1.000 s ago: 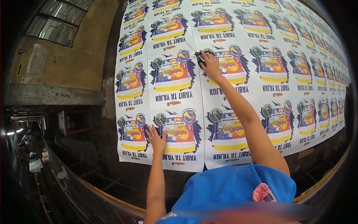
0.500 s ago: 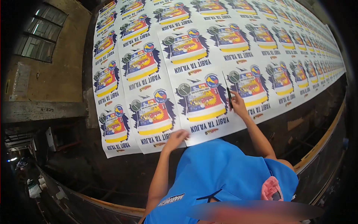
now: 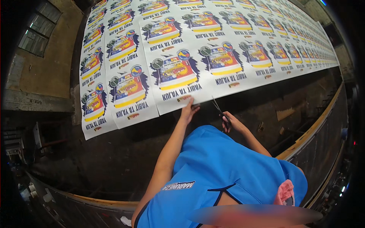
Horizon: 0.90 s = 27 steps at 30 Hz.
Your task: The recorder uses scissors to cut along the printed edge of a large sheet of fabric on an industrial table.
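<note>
A broad white sheet (image 3: 205,92) printed with rows of colourful repeated designs spreads out in front of me. At its near edge my left hand (image 3: 188,111) has one digit resting on top, while its other fingers curl just below the edge. To its right, my right hand (image 3: 232,122) grips black-handled scissors (image 3: 217,106). Their slim blades are slightly apart, with the tips at the sheet's near edge. How far the blades overlap the material is too fine to tell.
Narrower printed strips (image 3: 131,118) lie side by side at the left. A dark surface (image 3: 114,163) shows below the sheet, with a wooden rail (image 3: 315,127) along its right side. Small brown scraps (image 3: 284,114) lie near that rail. A brown panel (image 3: 49,72) stands at far left.
My right hand and the scissors have drawn back from over the printed sheet to its near edge. My left hand has moved along that edge, closer to the scissors. The view has shifted.
</note>
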Available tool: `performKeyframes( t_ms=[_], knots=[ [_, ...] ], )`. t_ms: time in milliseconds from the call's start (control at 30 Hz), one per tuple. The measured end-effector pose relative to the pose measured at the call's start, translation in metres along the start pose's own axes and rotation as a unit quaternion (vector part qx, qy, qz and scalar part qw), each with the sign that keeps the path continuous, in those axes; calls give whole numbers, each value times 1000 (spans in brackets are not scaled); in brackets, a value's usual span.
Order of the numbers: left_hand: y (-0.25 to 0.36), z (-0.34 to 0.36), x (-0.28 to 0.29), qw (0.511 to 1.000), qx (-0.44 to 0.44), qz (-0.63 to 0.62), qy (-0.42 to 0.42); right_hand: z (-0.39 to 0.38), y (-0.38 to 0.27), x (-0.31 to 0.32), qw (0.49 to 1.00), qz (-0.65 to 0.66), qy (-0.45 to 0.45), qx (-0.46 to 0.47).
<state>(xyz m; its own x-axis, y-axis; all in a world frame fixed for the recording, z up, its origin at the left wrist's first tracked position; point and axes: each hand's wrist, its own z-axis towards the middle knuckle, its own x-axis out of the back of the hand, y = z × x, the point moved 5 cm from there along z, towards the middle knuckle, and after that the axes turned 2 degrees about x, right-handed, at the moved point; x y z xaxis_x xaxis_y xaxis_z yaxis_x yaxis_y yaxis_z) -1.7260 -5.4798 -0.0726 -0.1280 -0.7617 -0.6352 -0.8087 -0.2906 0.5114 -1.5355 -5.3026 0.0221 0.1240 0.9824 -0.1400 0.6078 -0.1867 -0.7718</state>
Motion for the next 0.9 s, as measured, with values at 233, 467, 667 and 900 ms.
performKeyframes(
  t_ms=[233, 467, 667, 900],
  knots=[
    [31, -11, -23, 976, -92, 194, 31, -2, -29, -10, 986, 135, 51, 83],
    [42, -27, -33, 958, -126, 257, 18, 6, -45, -23, 975, 60, 117, 181],
    [46, -33, -15, 962, -145, 225, 46, 40, -57, -31, 977, 95, 86, 173],
    [55, -33, -34, 959, -137, 246, 14, 146, -115, 20, 961, 29, 108, 254]
  ],
)
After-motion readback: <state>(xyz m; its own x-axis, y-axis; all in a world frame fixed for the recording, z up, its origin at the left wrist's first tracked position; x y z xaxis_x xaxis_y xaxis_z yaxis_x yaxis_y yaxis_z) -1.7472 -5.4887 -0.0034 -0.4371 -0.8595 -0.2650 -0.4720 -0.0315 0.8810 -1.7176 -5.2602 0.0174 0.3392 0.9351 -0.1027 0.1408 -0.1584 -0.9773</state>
